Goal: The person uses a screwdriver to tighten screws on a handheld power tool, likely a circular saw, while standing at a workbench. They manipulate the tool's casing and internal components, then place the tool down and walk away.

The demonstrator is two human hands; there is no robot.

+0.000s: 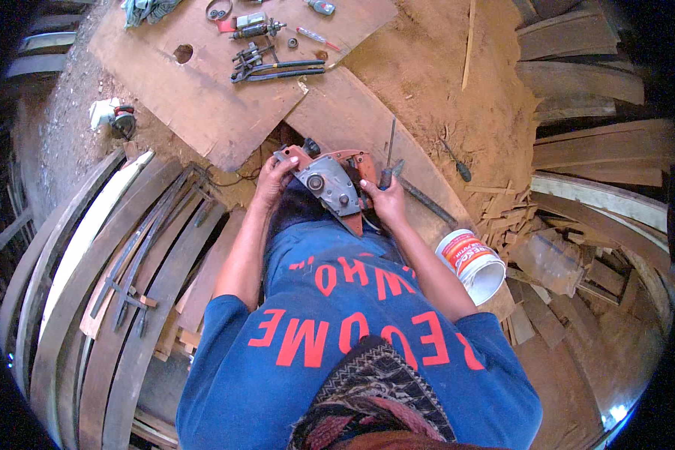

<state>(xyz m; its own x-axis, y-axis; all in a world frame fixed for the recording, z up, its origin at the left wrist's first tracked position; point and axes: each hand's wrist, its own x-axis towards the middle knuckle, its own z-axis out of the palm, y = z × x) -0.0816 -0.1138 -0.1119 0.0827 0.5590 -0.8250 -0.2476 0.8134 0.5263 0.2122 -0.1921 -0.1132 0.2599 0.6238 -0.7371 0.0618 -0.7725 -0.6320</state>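
An orange and grey electric hand planer (328, 182) rests tilted over my lap, its side with two round grey parts facing up. My left hand (275, 180) grips its left end near a black knob, thumb on top. My right hand (385, 202) is closed on its right side, by the handle; some of its fingers are hidden beneath. Right beside my right hand is a screwdriver (387, 177) with a dark handle, its shaft pointing away from me. A hammer (426, 199) with a dark handle lies next to it on the wooden board (352, 105).
A plywood sheet (202, 112) ahead carries pliers (285, 73), a motor armature (258, 30) and small parts. A white bucket (487, 279) lies tipped at my right. Another screwdriver (458, 162) lies on sawdust. Clamps (139, 247) and stacked planks (82, 247) are left; wood scraps (506, 217) right.
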